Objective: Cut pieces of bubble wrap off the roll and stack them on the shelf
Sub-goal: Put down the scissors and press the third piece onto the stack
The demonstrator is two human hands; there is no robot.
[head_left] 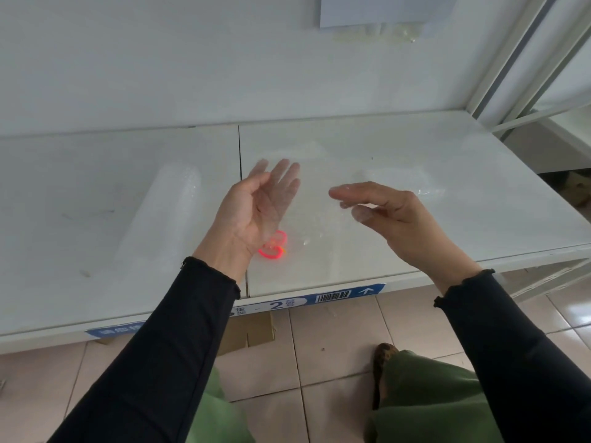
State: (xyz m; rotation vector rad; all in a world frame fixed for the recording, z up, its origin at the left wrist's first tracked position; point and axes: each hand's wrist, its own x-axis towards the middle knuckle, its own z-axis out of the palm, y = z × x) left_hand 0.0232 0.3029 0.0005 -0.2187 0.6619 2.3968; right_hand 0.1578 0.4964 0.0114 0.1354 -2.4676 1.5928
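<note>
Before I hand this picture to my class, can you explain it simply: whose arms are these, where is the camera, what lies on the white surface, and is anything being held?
There is no machine here. A person wears one camera on the head, looking forward and down, so the arms in black sleeves are their own. The left hand and right hand are raised over a white shelf, with a clear sheet of bubble wrap between them. The sheet is see-through and blurred; both hands look open, and I cannot tell whether the fingers grip it. On the shelf to the left lies the bubble wrap roll. Red-handled scissors lie under the sheet near the left wrist. A blue label strip runs along the shelf's front edge. Below are a tiled floor and the person's green trousers.
</note>
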